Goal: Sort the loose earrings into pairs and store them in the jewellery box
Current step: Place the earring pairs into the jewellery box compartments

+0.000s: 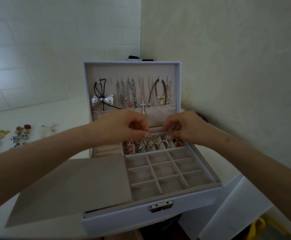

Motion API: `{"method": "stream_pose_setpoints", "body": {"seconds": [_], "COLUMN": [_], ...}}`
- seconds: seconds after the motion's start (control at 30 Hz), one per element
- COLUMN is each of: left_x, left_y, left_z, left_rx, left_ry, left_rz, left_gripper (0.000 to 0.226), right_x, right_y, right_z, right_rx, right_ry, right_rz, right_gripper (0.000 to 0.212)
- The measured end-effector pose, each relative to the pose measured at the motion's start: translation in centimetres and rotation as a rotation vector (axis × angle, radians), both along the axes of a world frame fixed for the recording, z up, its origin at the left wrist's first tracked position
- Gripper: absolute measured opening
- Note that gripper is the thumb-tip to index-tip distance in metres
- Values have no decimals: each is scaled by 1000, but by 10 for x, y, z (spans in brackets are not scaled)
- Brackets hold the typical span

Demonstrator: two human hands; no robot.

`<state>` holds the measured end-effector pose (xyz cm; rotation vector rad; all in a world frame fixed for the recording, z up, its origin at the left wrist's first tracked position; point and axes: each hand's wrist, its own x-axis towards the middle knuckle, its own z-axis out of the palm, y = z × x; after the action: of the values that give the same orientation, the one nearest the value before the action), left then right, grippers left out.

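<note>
Both hands meet over the back row of the open jewellery box, where I judge the storing step to be under way. The left hand has thumb and forefinger pinched together just above the padded ring rolls; the right hand pinches likewise, seemingly on a thin gold earring at the rolls, though I cannot tell whether anything sits between the left fingertips.

From where I watch, the next move calls for seating that piece firmly into a slot, then a reach well to the left of the box, where the loose earrings lie on the white tabletop.

The count: two hands; one box, lid upright; about five pieces already in the ring rolls behind the grid; twelve square compartments in the front right of the box, all bare; seven or so necklaces hanging inside the lid; one flat grey panel across the box's front left. The earrings left of the box are too blurred to count; I make out roughly four clusters. One latch shows on the box front.
</note>
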<state>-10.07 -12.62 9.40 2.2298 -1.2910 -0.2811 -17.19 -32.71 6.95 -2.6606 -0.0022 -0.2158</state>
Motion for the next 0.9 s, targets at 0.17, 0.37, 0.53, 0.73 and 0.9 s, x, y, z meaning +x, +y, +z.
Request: {"method": "stream_pose_setpoints", "body": {"seconds": [0.17,0.37,0.53,0.73,0.9], "left_x": [-4,-8,-10,-7,-7], "left_y": [-2,-7,-21,-40,-47], "left_z": [1,-1,-3,-6,-9], "left_rx": [-9,-45,-144,-253,-303], "left_ry": [0,60,432,678,744], "left_rz": [-12,1,97,181,191], "left_gripper": [6,4,9,7,4], "right_x": [1,-2,-21,-27,-26], "right_y": [1,-2,1,4,-4], "right_z": [-4,7,26,18,9], "right_rx": [17,12,373,519,580], "right_ry": [-56,-98,-196,-113,-118], "right_rz": [-36,-58,14,50,26], "right_gripper": [24,23,14,23,26]}}
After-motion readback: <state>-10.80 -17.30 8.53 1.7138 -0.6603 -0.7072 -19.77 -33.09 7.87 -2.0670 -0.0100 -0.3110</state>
